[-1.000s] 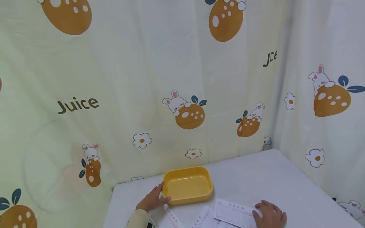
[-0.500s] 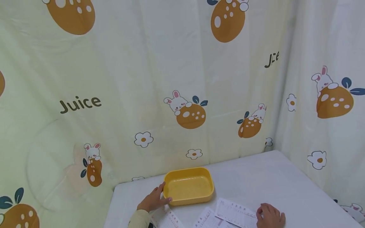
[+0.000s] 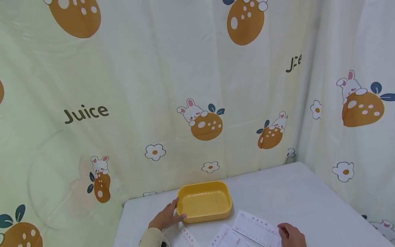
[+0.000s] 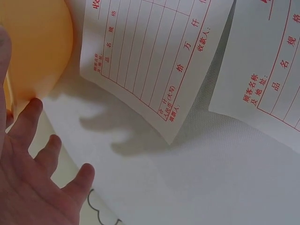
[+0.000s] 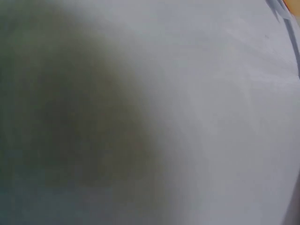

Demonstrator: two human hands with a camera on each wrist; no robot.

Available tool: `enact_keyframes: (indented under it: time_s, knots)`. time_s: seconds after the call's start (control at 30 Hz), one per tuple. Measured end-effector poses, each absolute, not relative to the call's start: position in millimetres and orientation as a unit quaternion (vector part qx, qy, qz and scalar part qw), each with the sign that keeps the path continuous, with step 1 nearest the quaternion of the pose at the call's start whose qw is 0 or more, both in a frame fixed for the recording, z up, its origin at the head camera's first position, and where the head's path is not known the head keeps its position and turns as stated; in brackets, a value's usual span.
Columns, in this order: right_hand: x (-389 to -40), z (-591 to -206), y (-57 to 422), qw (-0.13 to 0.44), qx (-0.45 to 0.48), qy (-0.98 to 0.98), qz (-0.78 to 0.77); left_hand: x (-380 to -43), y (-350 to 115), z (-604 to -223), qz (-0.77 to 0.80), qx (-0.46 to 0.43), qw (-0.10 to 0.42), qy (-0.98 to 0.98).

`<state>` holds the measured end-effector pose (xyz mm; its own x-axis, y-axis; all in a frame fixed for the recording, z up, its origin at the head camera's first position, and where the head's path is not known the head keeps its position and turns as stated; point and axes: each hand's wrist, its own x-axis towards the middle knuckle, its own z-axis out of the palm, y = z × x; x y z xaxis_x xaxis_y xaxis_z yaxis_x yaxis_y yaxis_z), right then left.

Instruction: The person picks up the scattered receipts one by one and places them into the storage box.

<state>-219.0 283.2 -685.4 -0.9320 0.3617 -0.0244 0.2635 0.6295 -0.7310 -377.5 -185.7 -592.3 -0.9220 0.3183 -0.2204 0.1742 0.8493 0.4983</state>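
A yellow rectangular tray [image 3: 205, 203] stands near the table's back edge. At its left end my left hand [image 3: 166, 216] touches it, index finger along the side and thumb at the front corner. The left wrist view shows that hand's fingers [image 4: 82, 180] spread, one fingertip against the tray [image 4: 40, 42]. My right hand [image 3: 292, 235] pinches the right end of a printed receipt slip [image 3: 256, 229] between thumb and curled fingers. Beneath and left of it lies another slip [image 3: 226, 238]. A third, red-printed receipt slip [image 3: 181, 236] lies below my left hand.
The white-covered table [image 3: 271, 190] reaches back to a curtain [image 3: 135, 85] printed with rabbits and oranges. A second curtain side [image 3: 342, 144] runs along the right edge. The right wrist view is mostly a blurred pale surface [image 5: 225, 140] and dark shadow.
My right hand's fingers have curled in at the slip's end, and the slip has shifted slightly toward the back. My left hand and the tray have stayed in place.
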Motion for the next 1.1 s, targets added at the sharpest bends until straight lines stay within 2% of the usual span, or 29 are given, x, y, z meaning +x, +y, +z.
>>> enact_keyframes:
  time_s: [0.43,0.9,1.1]
  knots:
    - [-216,-678,283,0.082,-0.185,-0.883,0.424,-379,-187,-586,0.258,0.139,0.165,0.942]
    - [-215,-664,299,0.073,-0.202,-0.866,0.452,-376,-184,-584,0.271,0.137,0.164,0.939]
    - [-219,-647,305,0.096,-0.167,-0.886,0.422,-374,-185,-586,0.263,0.143,0.155,0.941]
